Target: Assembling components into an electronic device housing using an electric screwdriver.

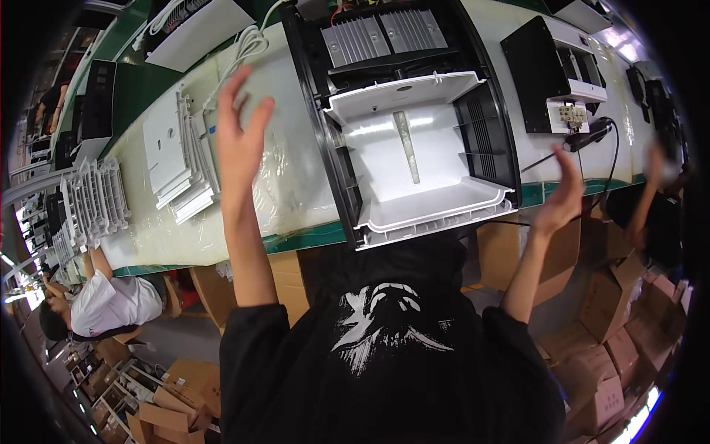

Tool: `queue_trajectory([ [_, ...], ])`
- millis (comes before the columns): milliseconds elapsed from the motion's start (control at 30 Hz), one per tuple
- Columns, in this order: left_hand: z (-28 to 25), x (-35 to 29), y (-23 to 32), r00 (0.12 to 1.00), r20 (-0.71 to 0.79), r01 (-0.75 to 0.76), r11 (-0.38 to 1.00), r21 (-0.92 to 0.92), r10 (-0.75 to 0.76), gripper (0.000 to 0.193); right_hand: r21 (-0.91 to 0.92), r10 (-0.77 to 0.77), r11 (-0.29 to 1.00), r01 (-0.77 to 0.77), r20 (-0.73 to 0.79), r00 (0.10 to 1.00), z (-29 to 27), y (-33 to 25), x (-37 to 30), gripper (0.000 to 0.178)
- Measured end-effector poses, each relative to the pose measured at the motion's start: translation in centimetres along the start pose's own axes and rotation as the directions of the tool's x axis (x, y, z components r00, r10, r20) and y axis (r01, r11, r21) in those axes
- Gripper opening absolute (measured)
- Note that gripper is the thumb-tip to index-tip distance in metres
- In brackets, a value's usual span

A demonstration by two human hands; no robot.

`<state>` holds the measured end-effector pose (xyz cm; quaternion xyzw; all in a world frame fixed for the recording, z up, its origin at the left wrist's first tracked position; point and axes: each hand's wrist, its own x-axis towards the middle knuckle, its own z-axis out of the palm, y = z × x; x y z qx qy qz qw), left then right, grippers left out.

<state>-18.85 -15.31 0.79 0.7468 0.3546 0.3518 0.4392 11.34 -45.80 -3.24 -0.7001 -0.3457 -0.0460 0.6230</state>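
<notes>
In front of me on the bench lies a black appliance housing [504,140] with a white inner compartment [377,163]. Ribbed metal heat sinks [384,38] sit at its far end. My left hand [242,140] is raised on the left of the housing, fingers spread, holding nothing. It is nearest to a pile of flat white plastic panels [177,159] and a bundled white cable [250,46]. My right hand [558,198] hovers off the housing's near right corner, fingers apart and nothing in them. Beyond it rests a black electric screwdriver [589,135] with a cord.
A black and white unit [551,63] stands at the bench's right, beside a small tray of fittings [573,116]. White ribbed parts [96,196] are lined up at far left. Cardboard boxes [492,255] sit below the bench edge. A person in white [118,303] works at left, another [654,214] at right.
</notes>
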Motion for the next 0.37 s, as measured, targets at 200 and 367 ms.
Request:
queue_trajectory([
  [200, 0.7, 7.0, -9.0, 0.943, -0.116, -0.101, 0.603, 0.791, 0.311, 0.061, 0.313, 0.124, 0.942, -0.121, 0.008, 0.992, 6.7, -2.1, -7.7, 0.075],
  [367, -0.7, 9.5, -9.7, 0.999, -0.028, 0.009, 0.685, 0.729, 0.016, 0.073, 0.364, 0.252, 0.896, -0.254, 0.052, 0.966, 7.1, -1.8, -7.2, 0.083],
])
